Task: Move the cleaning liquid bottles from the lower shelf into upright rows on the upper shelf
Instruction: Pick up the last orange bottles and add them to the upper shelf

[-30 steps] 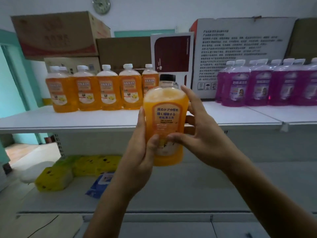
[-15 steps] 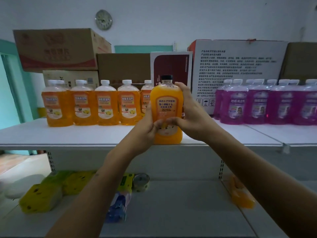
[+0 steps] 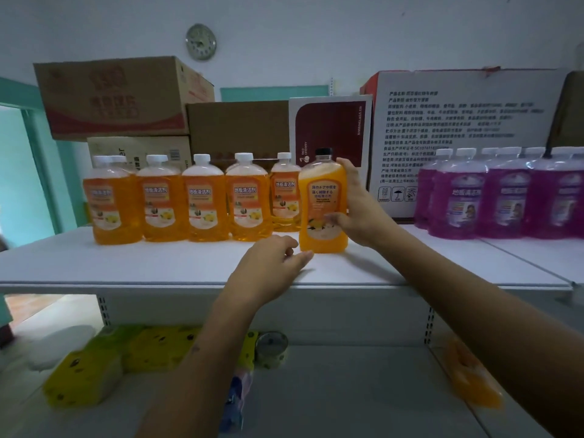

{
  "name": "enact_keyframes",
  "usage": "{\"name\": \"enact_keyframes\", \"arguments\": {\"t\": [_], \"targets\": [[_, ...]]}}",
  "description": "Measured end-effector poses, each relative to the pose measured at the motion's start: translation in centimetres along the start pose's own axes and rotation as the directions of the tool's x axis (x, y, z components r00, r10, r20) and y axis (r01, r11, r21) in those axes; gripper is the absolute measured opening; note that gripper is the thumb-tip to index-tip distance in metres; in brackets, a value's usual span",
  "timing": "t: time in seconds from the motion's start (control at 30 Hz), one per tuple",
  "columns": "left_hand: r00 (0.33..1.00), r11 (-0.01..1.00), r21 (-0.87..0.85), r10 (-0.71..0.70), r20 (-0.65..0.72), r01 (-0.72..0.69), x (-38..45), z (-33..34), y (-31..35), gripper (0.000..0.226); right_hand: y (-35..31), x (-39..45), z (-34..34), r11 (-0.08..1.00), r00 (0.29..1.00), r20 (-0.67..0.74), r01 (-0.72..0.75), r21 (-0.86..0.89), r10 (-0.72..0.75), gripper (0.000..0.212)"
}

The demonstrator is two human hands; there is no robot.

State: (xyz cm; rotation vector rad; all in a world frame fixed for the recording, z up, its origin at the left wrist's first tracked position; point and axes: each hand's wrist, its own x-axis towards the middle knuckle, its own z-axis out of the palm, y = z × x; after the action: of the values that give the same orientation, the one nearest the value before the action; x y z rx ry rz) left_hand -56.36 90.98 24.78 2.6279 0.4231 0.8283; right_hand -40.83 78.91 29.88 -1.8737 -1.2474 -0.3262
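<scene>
Your right hand [image 3: 357, 213] was wrapped around the right side of the black-capped orange bottle [image 3: 323, 200], thumb across its lower label, while the bottle stood upright on the upper shelf [image 3: 158, 263], its base touching the shelf at the right end of the row of orange bottles [image 3: 177, 200] and nearer the front edge than they were. Your left hand [image 3: 268, 263] held nothing, fingers loosely curled and partly spread, low over the shelf just beside the bottle's base. Filled nearly to the neck, the bottle probably handled as fairly heavy, stiff-walled and smooth, so a hold at mid-body across the label, as you had it, looked safer than one at the narrow cap. The nearest white-capped bottle stood just to its left and slightly behind, close enough to be nudged if you slid yours back. To the right sat 1 group of purple bottles [image 3: 505, 200], well apart, with cardboard boxes [image 3: 113, 96] behind everything. On the lower shelf [image 3: 347, 390] lay yellow packs [image 3: 85, 374], a small tin [image 3: 271, 346], and what seemed another orange bottle [image 3: 474, 377] lying on its side near the right edge.
</scene>
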Motion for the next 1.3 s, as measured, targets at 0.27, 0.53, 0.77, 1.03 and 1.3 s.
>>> {"name": "enact_keyframes", "arguments": {"t": [0.27, 0.53, 0.77, 1.03, 1.3], "targets": [[0.999, 1.0, 0.025, 0.012, -0.03, -0.011, -0.1, 0.2, 0.1, 0.037, -0.7, 3.7, 3.7, 0.995, 0.995, 0.01, -0.099, 0.029, 0.099, 0.105], [0.921, 0.972, -0.142, 0.125, -0.369, -0.189, -2.1, 0.3, 1.3, 0.024, -2.5, 1.9, 3.1, 0.989, 0.99, -0.009, -0.141, 0.043, 0.142, 0.108], [0.84, 0.636, -0.67, -0.064, -0.539, -0.382, -9.6, 3.6, 6.1, 0.023, -2.7, -10.7, -3.0, 0.915, 0.993, -0.039, -0.088, 0.393, 0.112, 0.055], [0.979, 0.379, -0.923, -0.157, -0.133, -0.065, -11.6, 14.7, 9.5, 0.018, 4.2, -30.0, -7.3, 0.796, 0.908, -0.029, -0.351, 0.493, 0.419, 0.033], [0.92, 0.552, -0.742, -0.139, 0.368, 0.38, -10.3, 28.4, 12.9, 0.024, 17.6, -35.1, -9.7, 0.679, 0.726, 0.028, -0.655, 0.333, 0.687, 0.026]]}}
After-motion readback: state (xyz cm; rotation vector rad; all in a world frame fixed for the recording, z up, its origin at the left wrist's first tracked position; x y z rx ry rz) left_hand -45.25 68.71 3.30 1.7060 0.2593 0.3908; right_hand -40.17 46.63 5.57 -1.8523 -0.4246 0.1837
